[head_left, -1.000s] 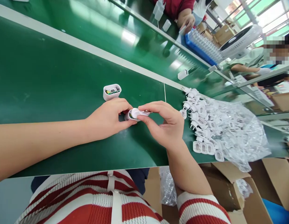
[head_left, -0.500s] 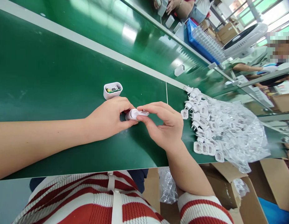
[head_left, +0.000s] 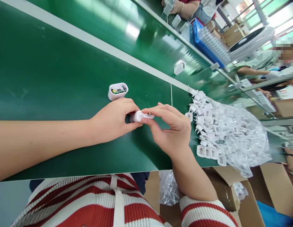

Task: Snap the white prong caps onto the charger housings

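Note:
My left hand [head_left: 115, 118] is closed around a white charger housing [head_left: 132, 117], mostly hidden by the fingers. Between the thumb and fingers of my right hand [head_left: 171, 126] is a white plug cap [head_left: 139, 116] with its pins toward my palm. The cap sits against the open end of the housing. Just beyond my left hand, a second white charger housing [head_left: 113, 94] stands upright on the green table, its top open and a circuit board visible inside. To the right of my right hand lies a pile of white plug caps [head_left: 204, 118].
The pile spills from a clear plastic bag [head_left: 245, 135]. Another charger housing [head_left: 179, 67] stands on the green strip past the white rail [head_left: 108, 52]. Farther back are a blue tray [head_left: 203, 44], a fan [head_left: 252, 42] and people working. Open cardboard boxes [head_left: 250, 201] stand below the table's right edge.
A dark gap between the cap and the held housing is no longer visible; the two now meet closely. The housing on the far strip has shifted left. The view has moved slightly.

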Action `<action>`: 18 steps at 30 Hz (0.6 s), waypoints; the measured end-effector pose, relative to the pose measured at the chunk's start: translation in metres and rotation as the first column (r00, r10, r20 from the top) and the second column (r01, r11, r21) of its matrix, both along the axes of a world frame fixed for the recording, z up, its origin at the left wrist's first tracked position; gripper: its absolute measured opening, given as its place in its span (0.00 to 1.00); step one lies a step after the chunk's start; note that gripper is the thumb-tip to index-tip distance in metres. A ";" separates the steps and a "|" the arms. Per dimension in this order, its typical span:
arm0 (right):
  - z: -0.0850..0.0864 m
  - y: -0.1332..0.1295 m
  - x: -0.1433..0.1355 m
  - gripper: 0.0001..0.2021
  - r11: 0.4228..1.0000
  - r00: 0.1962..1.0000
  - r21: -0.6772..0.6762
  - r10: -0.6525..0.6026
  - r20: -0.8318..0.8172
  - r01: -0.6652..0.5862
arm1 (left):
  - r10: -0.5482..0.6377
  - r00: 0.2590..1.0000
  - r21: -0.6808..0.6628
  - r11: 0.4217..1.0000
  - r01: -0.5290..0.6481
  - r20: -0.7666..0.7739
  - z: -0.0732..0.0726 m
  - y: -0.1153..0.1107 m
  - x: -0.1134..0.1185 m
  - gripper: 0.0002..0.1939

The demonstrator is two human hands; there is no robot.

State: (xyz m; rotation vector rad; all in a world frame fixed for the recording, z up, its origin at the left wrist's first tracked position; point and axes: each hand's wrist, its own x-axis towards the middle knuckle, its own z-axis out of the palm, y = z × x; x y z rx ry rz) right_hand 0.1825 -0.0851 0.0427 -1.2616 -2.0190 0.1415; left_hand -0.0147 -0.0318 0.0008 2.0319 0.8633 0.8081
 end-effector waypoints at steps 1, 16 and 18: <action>0.000 0.000 -0.001 0.12 1.000 1.000 -0.004 -0.006 0.007 0.006 | 0.002 1.000 -0.004 1.000 -0.002 -0.003 0.000 0.000 0.000 0.09; 0.005 -0.007 -0.001 0.20 0.996 0.925 -0.027 0.068 -0.374 -0.084 | -0.014 1.000 0.223 0.975 0.012 0.008 0.016 -0.013 -0.007 0.09; 0.032 -0.035 -0.012 0.13 0.978 0.764 -0.040 0.135 -0.631 -0.205 | 0.023 0.999 0.318 0.947 -0.036 0.044 0.039 -0.013 -0.012 0.08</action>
